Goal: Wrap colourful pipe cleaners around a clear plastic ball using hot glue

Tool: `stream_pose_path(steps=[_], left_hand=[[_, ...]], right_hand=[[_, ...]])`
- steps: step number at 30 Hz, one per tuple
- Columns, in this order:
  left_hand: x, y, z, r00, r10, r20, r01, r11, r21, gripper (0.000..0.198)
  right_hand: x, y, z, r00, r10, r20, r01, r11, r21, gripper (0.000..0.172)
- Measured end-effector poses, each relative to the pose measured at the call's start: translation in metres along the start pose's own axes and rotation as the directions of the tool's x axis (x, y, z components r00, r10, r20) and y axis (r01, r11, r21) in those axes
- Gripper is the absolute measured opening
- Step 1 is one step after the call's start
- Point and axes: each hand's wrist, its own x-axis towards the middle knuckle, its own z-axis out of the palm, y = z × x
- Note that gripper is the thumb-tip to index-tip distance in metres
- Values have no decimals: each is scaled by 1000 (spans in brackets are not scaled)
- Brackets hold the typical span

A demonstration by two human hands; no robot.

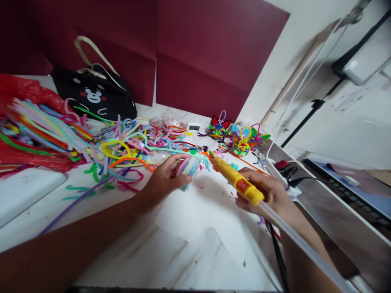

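From where I stand, the fingers of the left hand (171, 175) are curled closed around a pastel striped bundle (189, 167) of fuzzy strands, thumb on the near side, just above the white paper (180, 215) on the table (122, 264). The fingers of the right hand (269, 189) wrap the far side of a yellow glue gun (233, 178), though I cannot see whether one presses a trigger.

The gun's nose sits near the bundle, apart from it, and close to the loose ends of strands. If it is hot, a small swing to the left could scorch the fuzz or burn the left fingers, which lie so near. Whether glue hangs at the tip is too blurred to tell; a drip could land on the paper or stick stray ends together.

The long clear glue stick (305, 244) juts far out behind the gun, over the right forearm, so a bump there could jerk the nose aside. A black cord (276, 254) below could snag. The tangled heap of strands (131, 142) crowds close too, and a tug could drag pieces into the work.
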Motion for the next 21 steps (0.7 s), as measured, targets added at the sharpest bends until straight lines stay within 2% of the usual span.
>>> stream_pose_path(steps=[6,8,10,12,15,18,21], left_hand=[[-2,0,0,998,59,5,-59,998,20,62],[-3,0,0,997,75,6,-75,997,31,61],[-3,0,0,996,86,5,-86,996,38,60],[-3,1,0,996,88,-8,-87,995,37,59],[-2,3,1,997,62,-50,-63,998,-19,58],[0,6,1,994,-19,-107,4,991,-137,57],[0,9,1,987,-67,-144,31,970,-240,50]], right_hand=[[-6,-7,-6,986,13,168,-38,989,146,36],[-4,-3,-7,983,12,181,-46,982,183,40],[-2,0,-6,993,20,112,-42,979,197,41],[1,2,-4,998,55,-13,-52,980,194,38],[4,3,0,982,118,-145,-88,976,200,34],[7,4,2,972,140,-191,-87,962,259,33],[9,4,2,973,163,-165,-103,941,322,34]])
